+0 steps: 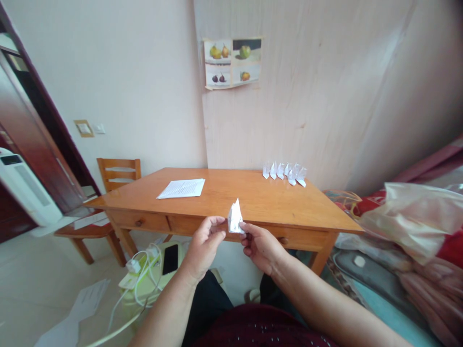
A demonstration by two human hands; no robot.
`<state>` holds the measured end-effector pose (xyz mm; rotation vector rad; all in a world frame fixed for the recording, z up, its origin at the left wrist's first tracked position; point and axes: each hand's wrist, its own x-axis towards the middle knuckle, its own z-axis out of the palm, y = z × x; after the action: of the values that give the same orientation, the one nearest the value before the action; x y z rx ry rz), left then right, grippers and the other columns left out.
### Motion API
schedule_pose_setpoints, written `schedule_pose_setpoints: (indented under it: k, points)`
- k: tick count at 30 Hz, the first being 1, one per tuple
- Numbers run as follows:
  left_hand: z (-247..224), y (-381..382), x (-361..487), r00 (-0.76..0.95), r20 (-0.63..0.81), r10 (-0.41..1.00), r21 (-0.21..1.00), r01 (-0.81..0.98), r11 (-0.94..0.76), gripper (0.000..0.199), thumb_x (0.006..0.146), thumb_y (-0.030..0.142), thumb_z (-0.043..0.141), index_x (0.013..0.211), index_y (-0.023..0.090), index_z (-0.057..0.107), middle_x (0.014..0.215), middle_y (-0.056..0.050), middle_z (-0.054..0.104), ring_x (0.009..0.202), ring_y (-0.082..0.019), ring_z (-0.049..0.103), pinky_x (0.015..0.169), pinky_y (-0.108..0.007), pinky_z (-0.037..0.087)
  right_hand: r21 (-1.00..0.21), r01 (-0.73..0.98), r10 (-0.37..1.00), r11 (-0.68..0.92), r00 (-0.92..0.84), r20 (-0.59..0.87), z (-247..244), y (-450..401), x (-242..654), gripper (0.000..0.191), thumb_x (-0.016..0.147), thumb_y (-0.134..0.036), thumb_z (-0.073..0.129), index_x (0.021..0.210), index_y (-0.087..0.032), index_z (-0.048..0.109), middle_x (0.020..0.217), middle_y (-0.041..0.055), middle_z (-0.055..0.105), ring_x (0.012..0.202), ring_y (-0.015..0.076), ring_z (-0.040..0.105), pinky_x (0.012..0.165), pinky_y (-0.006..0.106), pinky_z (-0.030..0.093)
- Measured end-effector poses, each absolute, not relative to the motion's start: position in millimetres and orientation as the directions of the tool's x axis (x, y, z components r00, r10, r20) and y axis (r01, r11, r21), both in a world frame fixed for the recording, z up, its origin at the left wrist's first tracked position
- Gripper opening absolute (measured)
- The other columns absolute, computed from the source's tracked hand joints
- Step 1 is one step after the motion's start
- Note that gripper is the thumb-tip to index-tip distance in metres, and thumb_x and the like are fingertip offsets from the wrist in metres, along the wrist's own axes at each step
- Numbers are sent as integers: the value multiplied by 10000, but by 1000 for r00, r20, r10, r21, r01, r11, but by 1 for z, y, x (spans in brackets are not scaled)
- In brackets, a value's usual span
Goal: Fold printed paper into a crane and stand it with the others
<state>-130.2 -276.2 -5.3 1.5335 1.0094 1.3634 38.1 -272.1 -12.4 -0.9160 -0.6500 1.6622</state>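
A small folded white paper piece [236,218] with a pointed top stands upright between my hands, in front of the table's near edge. My right hand [262,246] pinches its lower right corner between thumb and fingers. To the left of the paper is my left hand [205,243], its thumb and fingers apart, the fingertips close to the paper's left side; no grip on it shows. Several similar folded paper pieces [280,171] stand grouped at the back right of the wooden table [217,193]. A stack of printed sheets [181,188] lies on the table's left part.
A wooden chair [119,168] stands behind the table's left end. Below left, a light green box [139,284] carries white cables and a black phone [170,259]. Plastic bags [419,217] and fabric lie on the right. Papers [87,301] are on the floor.
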Motion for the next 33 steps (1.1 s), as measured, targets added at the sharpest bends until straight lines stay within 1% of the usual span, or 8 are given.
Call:
schedule_pose_setpoints:
  k: [6, 12, 18, 21, 24, 29, 31, 33]
  points:
    - [-7, -278, -129, 146, 461, 875, 825, 293, -483, 212, 859, 239, 630, 1068, 203, 648, 1153, -78, 648, 1082, -229, 602, 976, -384, 430, -803, -538, 966, -255, -98, -240, -11, -273, 39, 157, 790, -268, 722, 820, -147, 625, 628, -23, 506, 499, 63, 390, 411, 184, 218]
    - [-6, -277, -130, 141, 436, 889, 839, 292, -458, 183, 871, 267, 627, 1039, 198, 646, 1108, -79, 658, 1028, -224, 615, 925, -370, 450, -814, -505, 958, -287, -142, -249, -8, -277, 38, 197, 809, -339, 711, 811, -156, 636, 620, -19, 524, 499, 73, 414, 421, 197, 235]
    - [-4, -277, -133, 153, 444, 883, 835, 285, -470, 144, 880, 319, 634, 949, 199, 675, 1102, -73, 641, 1033, -228, 605, 874, -337, 457, -875, -418, 969, -243, -142, -201, -9, -278, 39, 340, 810, -479, 709, 732, -160, 622, 608, -18, 514, 493, 75, 397, 433, 220, 217]
    - [-4, -277, -132, 126, 436, 891, 858, 239, -454, 162, 869, 340, 651, 834, 183, 671, 1057, -72, 656, 1031, -234, 605, 901, -339, 444, -935, -301, 979, -188, -134, -153, -10, -280, 40, 459, 826, -597, 653, 692, -160, 609, 586, -16, 500, 475, 78, 372, 437, 235, 203]
    - [-5, -276, -132, 98, 354, 930, 920, 140, -365, 209, 874, 379, 645, 842, 173, 660, 941, -59, 682, 937, -221, 619, 855, -327, 450, -980, -174, 993, -91, -95, -76, -11, -281, 41, 538, 833, -692, 583, 688, -173, 597, 569, -24, 478, 476, 90, 357, 454, 247, 230]
    - [-3, -278, -131, 65, 258, 964, 961, 88, -263, 272, 873, 430, 649, 801, 169, 623, 769, -15, 657, 747, -166, 575, 710, -268, 431, -961, 75, 960, 266, 65, 271, -14, -279, 47, 418, 803, -604, 685, 801, -187, 647, 756, 26, 622, 718, 165, 540, 670, 282, 425]
    - [-2, -279, -131, 64, 262, 963, 959, 96, -267, 274, 866, 434, 659, 796, 172, 622, 747, 0, 638, 722, -153, 558, 687, -252, 421, -937, 139, 946, 320, 2, 324, -13, -279, 49, 380, 800, -560, 704, 874, -188, 690, 874, 53, 667, 836, 199, 578, 749, 300, 447]
    - [-2, -280, -130, 74, 264, 962, 957, 102, -271, 270, 859, 431, 668, 792, 174, 623, 714, 13, 609, 690, -142, 534, 658, -241, 407, -942, 116, 948, 316, -63, 311, -13, -279, 50, 341, 797, -525, 717, 857, -189, 706, 876, 50, 672, 838, 197, 582, 754, 298, 447]
